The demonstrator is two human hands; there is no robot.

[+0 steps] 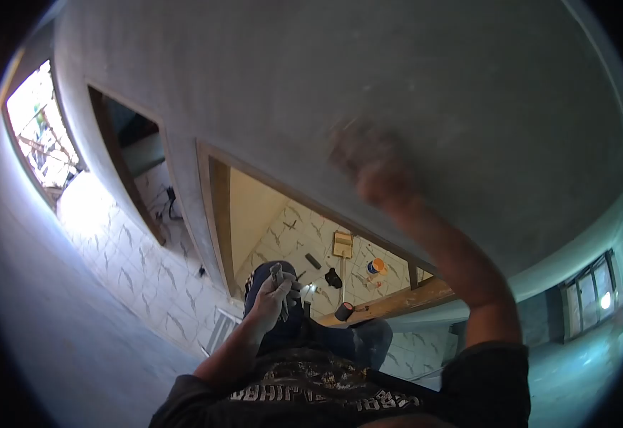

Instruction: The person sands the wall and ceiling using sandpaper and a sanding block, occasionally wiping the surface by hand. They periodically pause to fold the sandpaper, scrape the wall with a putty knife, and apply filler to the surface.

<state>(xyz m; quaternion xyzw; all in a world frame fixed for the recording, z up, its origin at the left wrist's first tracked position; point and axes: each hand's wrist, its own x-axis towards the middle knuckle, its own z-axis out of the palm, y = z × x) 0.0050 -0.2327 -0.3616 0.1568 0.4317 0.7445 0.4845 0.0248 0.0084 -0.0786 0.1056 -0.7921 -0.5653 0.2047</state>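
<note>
Near my knee, my left hand (277, 291) is closed around some narrow grey tools (276, 272), which look like scrapers. My right arm is stretched up over the grey wall (468, 71). At its end, my right hand (383, 167) is smeared by motion against the wall's surface, and its fingers cannot be made out. Whether it holds anything is hidden by the blur.
Below the wall is a wooden door frame (215, 207). Through it show a tiled floor, a dustpan (342, 244), an orange and blue container (375, 266) and a dark cloth-like item (333, 277). A metal ladder (222, 329) stands lower left. Windows lie at both sides.
</note>
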